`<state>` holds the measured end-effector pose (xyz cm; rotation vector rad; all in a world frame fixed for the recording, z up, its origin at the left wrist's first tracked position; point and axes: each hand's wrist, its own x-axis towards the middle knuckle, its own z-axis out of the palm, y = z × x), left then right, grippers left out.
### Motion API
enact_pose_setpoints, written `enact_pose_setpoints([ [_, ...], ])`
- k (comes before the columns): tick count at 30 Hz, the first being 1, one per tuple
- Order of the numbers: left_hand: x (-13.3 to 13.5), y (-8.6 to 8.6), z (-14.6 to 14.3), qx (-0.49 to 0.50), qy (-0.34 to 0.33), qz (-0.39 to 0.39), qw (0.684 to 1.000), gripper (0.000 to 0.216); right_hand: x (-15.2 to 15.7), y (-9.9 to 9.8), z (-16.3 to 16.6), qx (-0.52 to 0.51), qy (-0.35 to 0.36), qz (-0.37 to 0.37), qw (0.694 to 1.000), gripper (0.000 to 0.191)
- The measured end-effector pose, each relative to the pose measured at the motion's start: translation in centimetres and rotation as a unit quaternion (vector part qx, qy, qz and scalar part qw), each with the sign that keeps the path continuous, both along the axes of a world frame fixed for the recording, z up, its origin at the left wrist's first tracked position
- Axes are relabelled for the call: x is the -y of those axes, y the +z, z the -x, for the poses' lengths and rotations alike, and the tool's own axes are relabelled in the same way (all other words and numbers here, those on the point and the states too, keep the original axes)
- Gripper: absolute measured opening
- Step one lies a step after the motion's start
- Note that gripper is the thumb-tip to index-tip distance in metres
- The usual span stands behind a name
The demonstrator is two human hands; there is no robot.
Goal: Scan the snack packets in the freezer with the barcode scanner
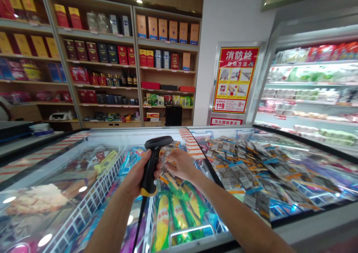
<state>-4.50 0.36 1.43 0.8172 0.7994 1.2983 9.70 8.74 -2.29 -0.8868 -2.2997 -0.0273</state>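
Observation:
My left hand (136,176) is wrapped round the grip of a black-and-yellow barcode scanner (151,167), held upright over the chest freezer with its head at the top and its cable (139,223) hanging down. Just to its right, my right hand (177,164) reaches into the freezer with curled fingers, close to a heap of small printed packets (170,178). Its fingertips lie against the packets and partly behind the scanner, so what they hold is hidden. Below the hands lie green-wrapped corn-shaped ice creams (179,217) in a white wire basket (192,230).
Many grey, orange and blue packets (246,167) are piled on the glass lid at right. White wire dividers (92,204) separate frozen goods on the left. Shelves of boxed goods (103,53) stand behind, with a lit fridge (313,85) at right and a red sign (236,79) between them.

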Motion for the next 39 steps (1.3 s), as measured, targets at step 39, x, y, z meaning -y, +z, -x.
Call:
enact_pose_setpoints([
  [39, -0.1, -1.4, -1.4, -0.055, -0.091, 0.026, 0.994, 0.031, -7.9, -6.1, -9.0, -0.520, -0.078, 0.239, 0.816, 0.022],
])
